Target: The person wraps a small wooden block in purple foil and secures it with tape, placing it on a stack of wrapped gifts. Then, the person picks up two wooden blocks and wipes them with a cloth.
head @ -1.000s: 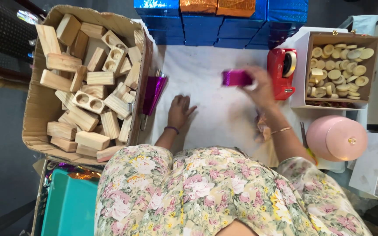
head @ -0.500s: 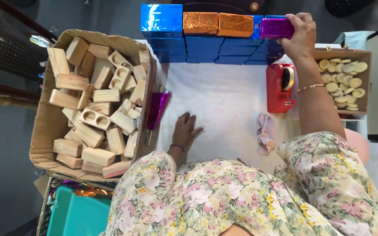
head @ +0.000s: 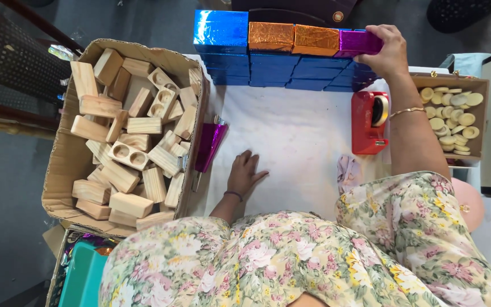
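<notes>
My right hand [head: 386,52] is stretched to the far side of the white table [head: 296,136], gripping a purple foil-wrapped block [head: 354,42]. The block rests on top of a stack of blue foil-wrapped blocks [head: 291,71], right beside two orange wrapped blocks [head: 294,37] and a blue one [head: 221,29]. My left hand [head: 244,175] lies flat on the white table, fingers spread, holding nothing. A roll of purple foil [head: 209,149] lies just left of it.
A cardboard box [head: 63,165] full of bare wooden blocks [head: 126,136] stands at the left. A red tape dispenser [head: 369,121] sits at the right. Beyond it is a box of round wooden discs [head: 451,116]. A teal bin [head: 82,279] is at the lower left.
My right hand carried the purple wrapped block from the table's middle up to the far stack and set it beside the orange blocks. My left hand stayed flat on the table.
</notes>
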